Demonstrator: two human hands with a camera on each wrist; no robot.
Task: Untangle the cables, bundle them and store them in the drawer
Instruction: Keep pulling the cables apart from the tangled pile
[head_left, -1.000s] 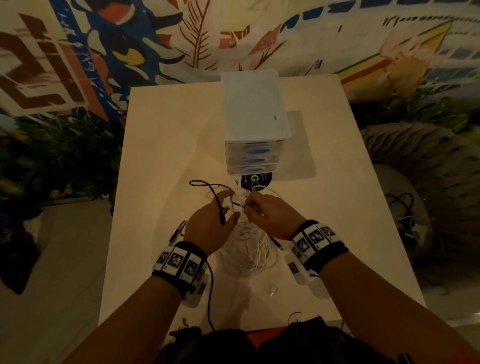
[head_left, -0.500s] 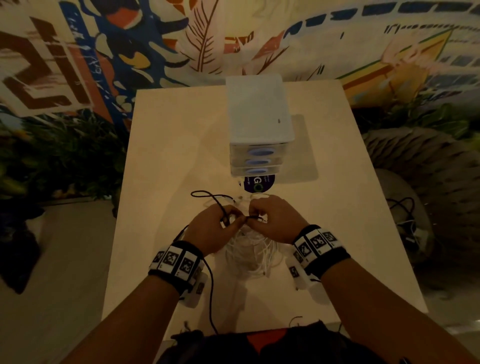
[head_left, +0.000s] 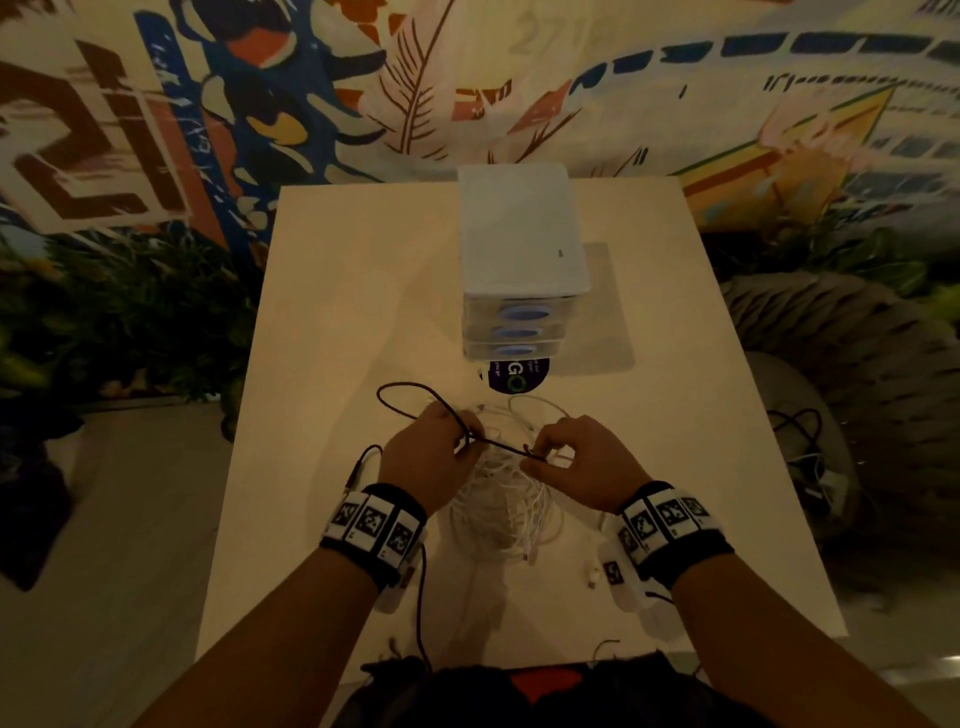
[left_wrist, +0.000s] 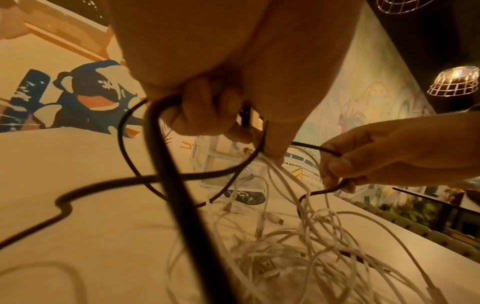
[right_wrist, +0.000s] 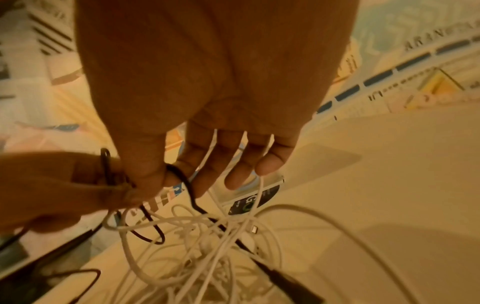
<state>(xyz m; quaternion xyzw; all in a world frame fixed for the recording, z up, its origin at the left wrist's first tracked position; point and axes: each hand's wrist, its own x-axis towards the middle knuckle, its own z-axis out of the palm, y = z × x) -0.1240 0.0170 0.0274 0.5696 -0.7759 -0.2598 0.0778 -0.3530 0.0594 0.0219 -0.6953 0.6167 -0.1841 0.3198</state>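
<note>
A tangle of white cables (head_left: 506, 499) lies on the beige table (head_left: 337, 322) between my wrists. My left hand (head_left: 462, 436) grips a black cable (head_left: 405, 389), which loops away to the far left. My right hand (head_left: 540, 457) pinches the same black cable (right_wrist: 187, 189) between thumb and forefinger. White strands (right_wrist: 233, 156) hang across its other fingers. A short taut stretch of black cable (left_wrist: 319, 149) runs between the two hands just above the tangle. The white drawer unit (head_left: 519, 249), its three drawers closed, stands beyond the hands.
A round dark sticker (head_left: 511, 376) lies in front of the drawer unit. A black plug (head_left: 358, 470) rests left of my left wrist, and a white plug (head_left: 592, 574) lies near my right wrist. To the right, past the table edge, stand a woven pouf and floor cables (head_left: 800, 431).
My hands, which were touching over the tangle, have drawn apart sideways. The black cable is now pulled straight between them.
</note>
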